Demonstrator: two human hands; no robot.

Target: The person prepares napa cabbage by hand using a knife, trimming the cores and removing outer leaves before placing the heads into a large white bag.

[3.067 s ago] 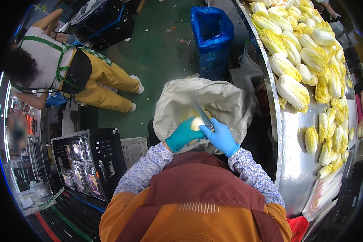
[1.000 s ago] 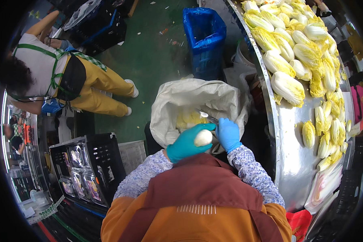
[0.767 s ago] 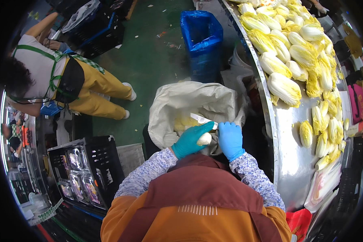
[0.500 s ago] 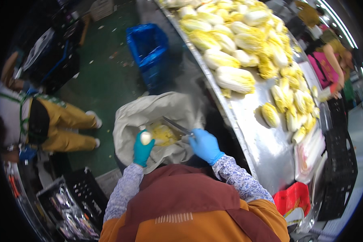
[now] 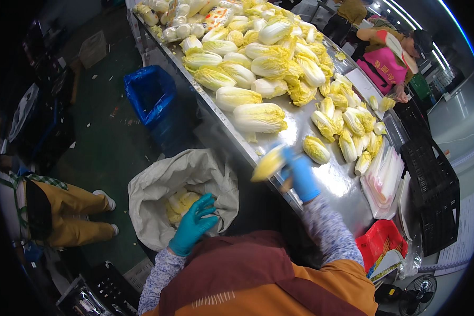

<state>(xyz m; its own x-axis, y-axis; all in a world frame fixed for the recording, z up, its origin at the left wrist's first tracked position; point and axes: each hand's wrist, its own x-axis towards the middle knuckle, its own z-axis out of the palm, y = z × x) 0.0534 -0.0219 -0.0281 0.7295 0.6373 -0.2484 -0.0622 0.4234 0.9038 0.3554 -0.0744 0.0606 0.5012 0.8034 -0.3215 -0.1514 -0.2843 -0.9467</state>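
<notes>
My left hand (image 5: 196,223), in a teal glove, is over the near side of a whitish sack (image 5: 144,184), fingers apart and holding nothing. Yellow cabbage leaves (image 5: 178,204) lie inside the sack. Over the edge of the metal table (image 5: 347,203), my right hand (image 5: 300,176), in a blue glove, is closed on a small yellow napa cabbage (image 5: 268,164). Motion smears this hand, and a brownish bit shows below its fingers; I cannot make out whether a knife is there. A trimmed small napa cabbage (image 5: 316,150) lies just beyond it, near larger napa cabbages (image 5: 259,117).
Napa cabbages are heaped along the table, with plastic bags (image 5: 383,184) and a black crate (image 5: 432,195) at its right. A blue-lined bin (image 5: 150,97) stands beyond the sack. One person (image 5: 68,210) stands at left, another (image 5: 387,63) across the table. A red container (image 5: 382,245) sits near my right elbow.
My right hand has gone from the sack to the table edge, now with the small napa cabbage. My left hand has opened and no longer holds the pale piece. The view has shifted right.
</notes>
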